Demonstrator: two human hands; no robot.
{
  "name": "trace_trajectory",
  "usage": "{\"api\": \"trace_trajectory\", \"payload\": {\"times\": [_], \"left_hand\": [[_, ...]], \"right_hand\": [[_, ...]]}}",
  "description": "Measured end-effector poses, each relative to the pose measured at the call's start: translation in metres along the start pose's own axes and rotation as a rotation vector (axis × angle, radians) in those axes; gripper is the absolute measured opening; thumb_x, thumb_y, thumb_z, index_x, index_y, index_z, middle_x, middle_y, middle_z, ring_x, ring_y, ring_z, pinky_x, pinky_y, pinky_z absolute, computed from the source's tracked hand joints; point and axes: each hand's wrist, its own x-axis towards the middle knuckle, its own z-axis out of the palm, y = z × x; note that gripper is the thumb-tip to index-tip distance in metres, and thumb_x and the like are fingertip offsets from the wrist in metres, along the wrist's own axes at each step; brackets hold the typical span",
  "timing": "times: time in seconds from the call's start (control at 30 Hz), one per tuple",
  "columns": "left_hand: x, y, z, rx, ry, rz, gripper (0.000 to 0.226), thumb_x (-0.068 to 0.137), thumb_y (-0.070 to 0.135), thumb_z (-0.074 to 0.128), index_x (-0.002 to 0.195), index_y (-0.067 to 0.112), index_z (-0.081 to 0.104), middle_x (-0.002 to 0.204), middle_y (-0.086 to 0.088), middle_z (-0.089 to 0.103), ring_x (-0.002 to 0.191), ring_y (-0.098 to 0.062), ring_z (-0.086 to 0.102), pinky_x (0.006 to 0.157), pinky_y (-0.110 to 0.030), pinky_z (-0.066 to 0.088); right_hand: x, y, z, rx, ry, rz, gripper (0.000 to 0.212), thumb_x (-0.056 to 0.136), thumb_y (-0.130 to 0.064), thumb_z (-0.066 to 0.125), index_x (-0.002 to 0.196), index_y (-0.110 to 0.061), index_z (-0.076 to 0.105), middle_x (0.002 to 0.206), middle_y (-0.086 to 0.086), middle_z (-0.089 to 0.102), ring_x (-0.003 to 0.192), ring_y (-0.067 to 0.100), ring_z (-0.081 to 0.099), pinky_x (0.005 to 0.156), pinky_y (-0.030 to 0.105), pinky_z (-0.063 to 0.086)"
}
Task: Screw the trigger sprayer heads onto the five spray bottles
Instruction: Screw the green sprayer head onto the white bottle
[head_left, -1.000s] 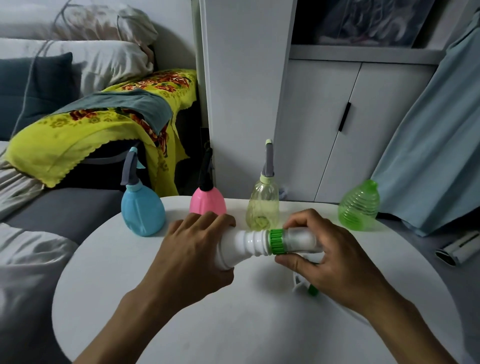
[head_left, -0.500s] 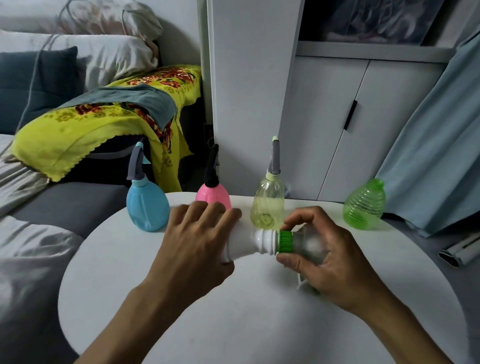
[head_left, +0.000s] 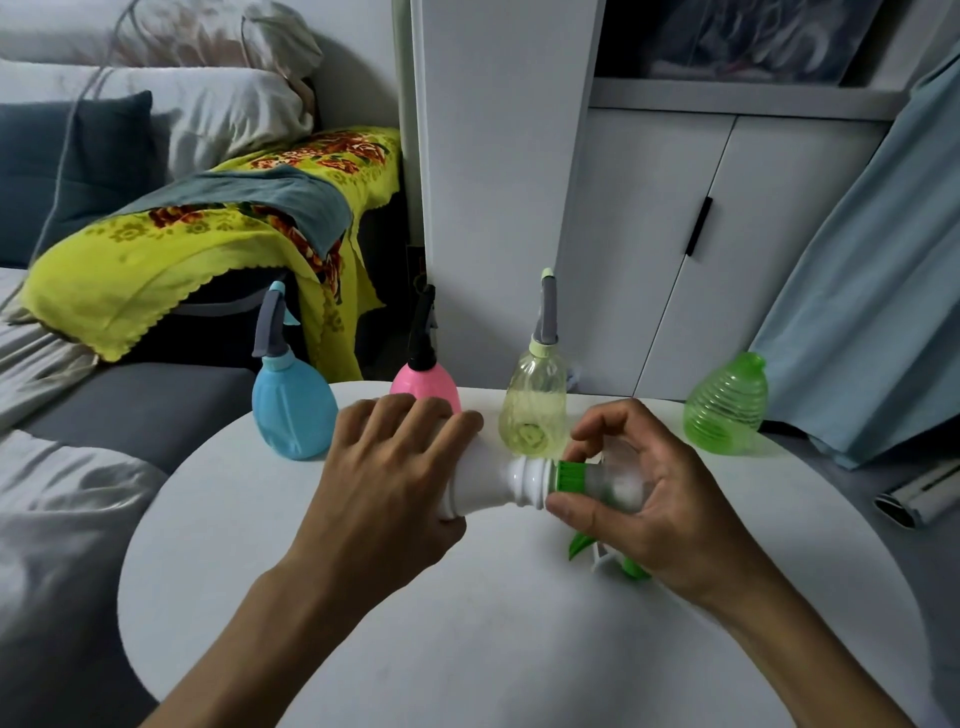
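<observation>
A white bottle lies sideways above the round white table, neck pointing right. My left hand grips its body. My right hand holds the clear sprayer head, with thumb and forefinger pinching its green collar at the bottle's neck. A green trigger sticks out below my right hand. At the table's back stand a blue bottle, a pink bottle and a pale yellow bottle, each with a sprayer head on. A green ribbed bottle at the back right has none.
A grey sofa with a yellow floral cloth and pillows lies to the left. A white cabinet stands behind the table and a light blue curtain hangs at the right. The table's near half is bare.
My right hand has turned on the green collar, and its fingers have shifted round the sprayer head. The white bottle stays in my left hand. The view has shifted slightly.
</observation>
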Motion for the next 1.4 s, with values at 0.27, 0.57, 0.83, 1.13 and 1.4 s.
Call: {"api": "trace_trajectory", "payload": {"times": [0.27, 0.57, 0.83, 1.13, 1.4], "left_hand": [[0.0009, 0.0023, 0.0013, 0.008, 0.028, 0.002, 0.068, 0.053, 0.037, 0.086, 0.114, 0.015, 0.065, 0.106, -0.01, 0.068, 0.094, -0.038, 0.061, 0.081, -0.05, 0.047], [0.0006, 0.0041, 0.0024, 0.012, 0.039, -0.008, 0.069, 0.052, 0.036, 0.087, 0.113, 0.014, 0.065, 0.106, -0.011, 0.068, 0.094, -0.038, 0.061, 0.081, -0.05, 0.047], [0.0001, 0.0048, 0.0042, 0.02, 0.072, 0.01, 0.064, 0.056, 0.033, 0.083, 0.113, 0.014, 0.064, 0.107, -0.011, 0.067, 0.095, -0.039, 0.06, 0.081, -0.049, 0.045], [0.0005, 0.0067, 0.0061, 0.024, 0.058, 0.01, 0.062, 0.058, 0.034, 0.081, 0.114, 0.014, 0.064, 0.109, -0.011, 0.066, 0.097, -0.039, 0.06, 0.083, -0.05, 0.045], [0.0006, 0.0083, 0.007, 0.015, 0.047, 0.014, 0.063, 0.058, 0.035, 0.081, 0.115, 0.015, 0.064, 0.11, -0.01, 0.066, 0.099, -0.037, 0.06, 0.084, -0.05, 0.045]], "right_hand": [[-0.0006, -0.0014, -0.002, -0.026, -0.024, -0.047, 0.052, 0.066, -0.026, 0.083, 0.106, -0.033, 0.051, 0.098, -0.007, 0.063, 0.094, 0.016, 0.065, 0.08, 0.016, 0.049], [-0.0021, 0.0, -0.003, -0.074, -0.025, -0.033, 0.053, 0.068, -0.033, 0.082, 0.111, -0.033, 0.051, 0.101, -0.007, 0.063, 0.097, 0.017, 0.064, 0.08, 0.022, 0.052], [-0.0021, -0.001, -0.0055, -0.072, -0.025, 0.008, 0.039, 0.074, -0.039, 0.074, 0.107, -0.028, 0.056, 0.098, -0.009, 0.064, 0.091, 0.014, 0.064, 0.076, 0.028, 0.053], [-0.0011, -0.0013, -0.0083, -0.075, -0.034, 0.06, 0.037, 0.076, -0.042, 0.069, 0.108, -0.026, 0.059, 0.093, -0.007, 0.066, 0.088, 0.015, 0.065, 0.078, 0.042, 0.055], [0.0, -0.0028, -0.0087, -0.05, -0.045, 0.114, 0.037, 0.07, -0.041, 0.068, 0.103, -0.026, 0.059, 0.078, -0.008, 0.062, 0.074, 0.023, 0.063, 0.067, 0.042, 0.053]]}}
